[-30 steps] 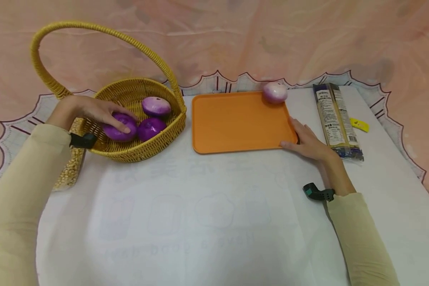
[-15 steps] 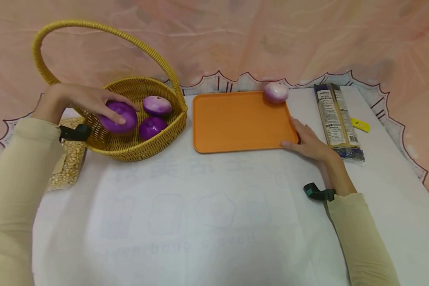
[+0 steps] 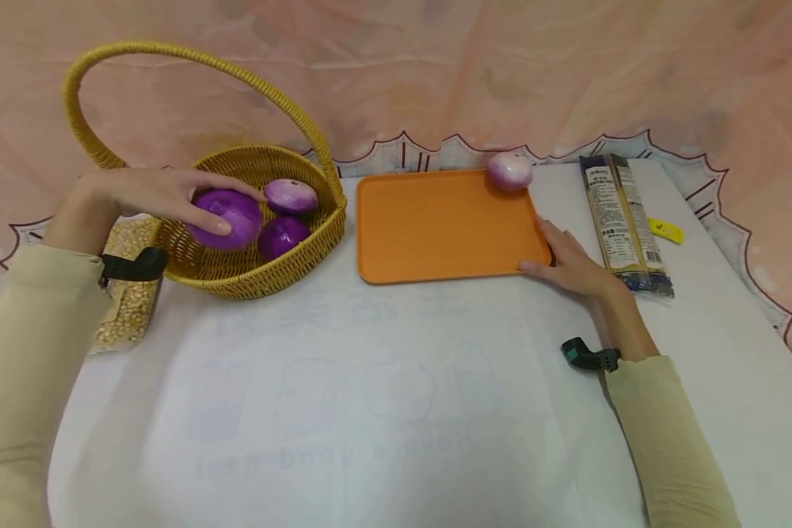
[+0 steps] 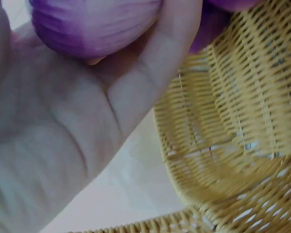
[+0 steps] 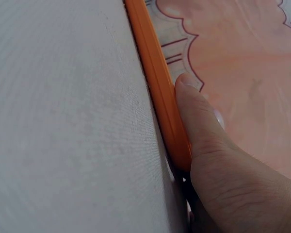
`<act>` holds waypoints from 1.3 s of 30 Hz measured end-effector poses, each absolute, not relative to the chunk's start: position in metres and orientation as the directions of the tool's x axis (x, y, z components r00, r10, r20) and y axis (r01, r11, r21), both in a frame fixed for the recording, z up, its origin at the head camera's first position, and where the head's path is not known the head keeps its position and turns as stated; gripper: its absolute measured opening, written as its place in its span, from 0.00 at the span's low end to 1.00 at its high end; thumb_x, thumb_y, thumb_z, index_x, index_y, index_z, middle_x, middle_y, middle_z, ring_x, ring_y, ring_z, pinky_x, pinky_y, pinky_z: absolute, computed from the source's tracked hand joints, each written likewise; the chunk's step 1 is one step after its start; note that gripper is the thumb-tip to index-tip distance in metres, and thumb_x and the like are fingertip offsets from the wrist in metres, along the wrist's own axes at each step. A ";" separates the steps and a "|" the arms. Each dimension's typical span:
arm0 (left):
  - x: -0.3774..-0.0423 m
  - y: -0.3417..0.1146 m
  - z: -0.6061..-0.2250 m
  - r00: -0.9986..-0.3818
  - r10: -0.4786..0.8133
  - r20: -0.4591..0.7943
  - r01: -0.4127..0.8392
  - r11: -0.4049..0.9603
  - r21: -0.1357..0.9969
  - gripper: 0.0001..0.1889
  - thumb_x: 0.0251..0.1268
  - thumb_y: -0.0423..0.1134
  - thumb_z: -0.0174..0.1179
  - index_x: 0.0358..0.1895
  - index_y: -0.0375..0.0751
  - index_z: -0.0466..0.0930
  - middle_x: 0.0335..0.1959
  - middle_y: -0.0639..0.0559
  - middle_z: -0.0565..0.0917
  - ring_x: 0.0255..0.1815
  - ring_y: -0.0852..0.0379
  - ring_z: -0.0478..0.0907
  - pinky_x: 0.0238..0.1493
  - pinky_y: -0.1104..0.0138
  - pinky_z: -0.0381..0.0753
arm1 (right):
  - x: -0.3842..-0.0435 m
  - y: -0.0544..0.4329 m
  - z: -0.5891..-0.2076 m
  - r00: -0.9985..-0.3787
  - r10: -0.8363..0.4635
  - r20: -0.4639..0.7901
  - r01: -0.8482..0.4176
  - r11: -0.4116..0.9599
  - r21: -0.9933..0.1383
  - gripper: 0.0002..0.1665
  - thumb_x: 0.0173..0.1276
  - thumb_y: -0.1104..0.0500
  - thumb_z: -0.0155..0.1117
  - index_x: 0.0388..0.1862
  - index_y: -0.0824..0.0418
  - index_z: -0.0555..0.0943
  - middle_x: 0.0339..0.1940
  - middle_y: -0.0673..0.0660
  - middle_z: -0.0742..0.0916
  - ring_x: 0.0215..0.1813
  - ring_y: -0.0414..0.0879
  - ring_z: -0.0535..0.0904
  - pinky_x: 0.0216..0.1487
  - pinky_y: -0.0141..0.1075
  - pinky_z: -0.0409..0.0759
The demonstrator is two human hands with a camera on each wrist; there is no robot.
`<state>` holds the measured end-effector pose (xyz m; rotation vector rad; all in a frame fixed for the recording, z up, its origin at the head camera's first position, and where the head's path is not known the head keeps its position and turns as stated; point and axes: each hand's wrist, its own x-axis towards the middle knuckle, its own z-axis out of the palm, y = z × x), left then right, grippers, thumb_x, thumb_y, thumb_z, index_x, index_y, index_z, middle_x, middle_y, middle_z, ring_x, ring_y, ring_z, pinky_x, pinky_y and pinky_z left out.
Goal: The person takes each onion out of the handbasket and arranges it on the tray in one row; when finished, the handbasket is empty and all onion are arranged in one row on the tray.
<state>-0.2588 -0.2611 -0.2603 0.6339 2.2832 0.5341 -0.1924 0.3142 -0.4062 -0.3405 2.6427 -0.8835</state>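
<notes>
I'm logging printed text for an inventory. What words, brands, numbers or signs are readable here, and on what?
"Have a good": faint and mirror-reversed on the white tablecloth; the word after it is blurred.
"净含量" and "500": on the long packet; its other print is too small to read.
Too faint to read: the reversed characters higher on the tablecloth.
Too small: the mark on the yellow tag.

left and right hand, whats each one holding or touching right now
Left hand: holding a purple onion.
Right hand: open, touching the orange tray at its near right corner.
</notes>
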 end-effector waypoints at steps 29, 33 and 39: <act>-0.218 -0.191 -0.281 -0.638 0.739 -0.217 0.438 0.580 0.687 0.31 0.63 0.38 0.65 0.70 0.52 0.66 0.72 0.54 0.60 0.67 0.49 0.65 0.56 0.63 0.78 | -0.194 0.316 -0.409 -0.921 -0.291 -0.260 -0.070 0.778 -0.624 0.59 0.66 0.39 0.61 0.80 0.53 0.34 0.82 0.56 0.42 0.82 0.55 0.33 0.79 0.51 0.27; -0.209 -0.177 -0.281 -0.686 0.685 -0.245 0.367 0.617 0.696 0.31 0.62 0.43 0.66 0.69 0.59 0.67 0.69 0.54 0.62 0.65 0.46 0.68 0.58 0.50 0.77 | -0.194 0.316 -0.408 -0.920 -0.313 -0.235 -0.104 0.775 -0.624 0.59 0.67 0.40 0.60 0.80 0.55 0.34 0.82 0.59 0.43 0.82 0.56 0.34 0.80 0.51 0.27; -0.199 -0.157 -0.285 -0.717 0.650 -0.252 0.330 0.635 0.699 0.33 0.59 0.49 0.68 0.68 0.69 0.66 0.66 0.52 0.67 0.59 0.46 0.75 0.57 0.50 0.80 | -0.193 0.314 -0.408 -0.921 -0.323 -0.219 -0.123 0.774 -0.622 0.58 0.67 0.40 0.60 0.80 0.56 0.35 0.82 0.60 0.44 0.82 0.57 0.35 0.80 0.50 0.27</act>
